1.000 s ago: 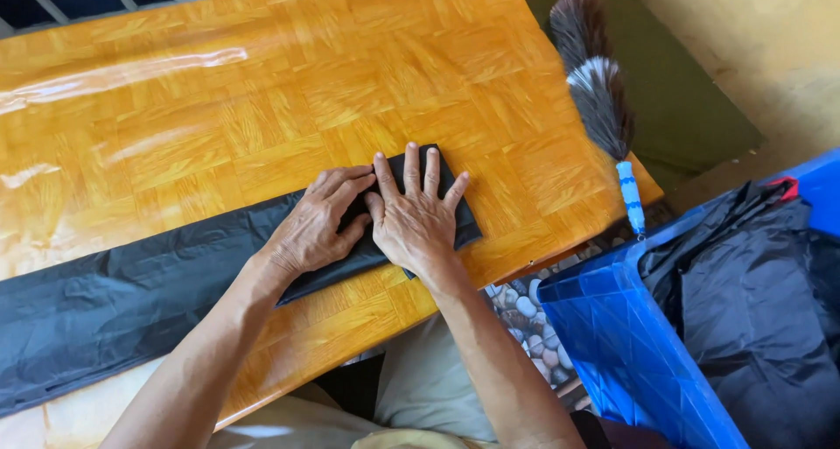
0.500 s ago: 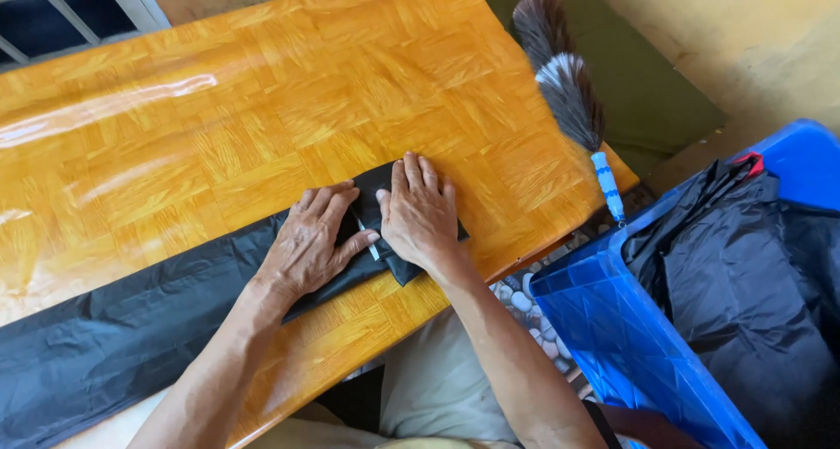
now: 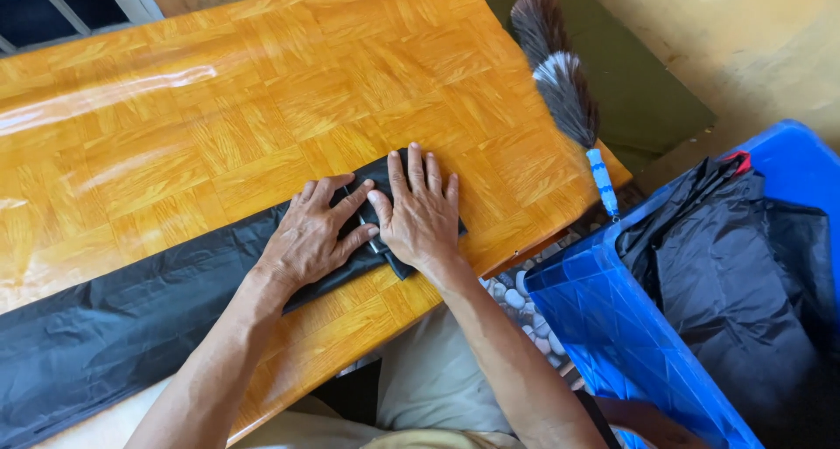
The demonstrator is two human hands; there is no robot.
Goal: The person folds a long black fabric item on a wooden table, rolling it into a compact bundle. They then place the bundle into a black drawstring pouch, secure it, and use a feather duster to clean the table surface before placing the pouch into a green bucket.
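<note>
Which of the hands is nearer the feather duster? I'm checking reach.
Right. The right hand lies flat on the folded end of the black plastic bag, closer to the feather duster. The left hand presses the bag farther away.

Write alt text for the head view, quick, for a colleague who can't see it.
Both hands, left hand and right hand, press flat on the folded end of a long black plastic bag on an orange wooden table. A feather duster and blue bin sit right.
</note>
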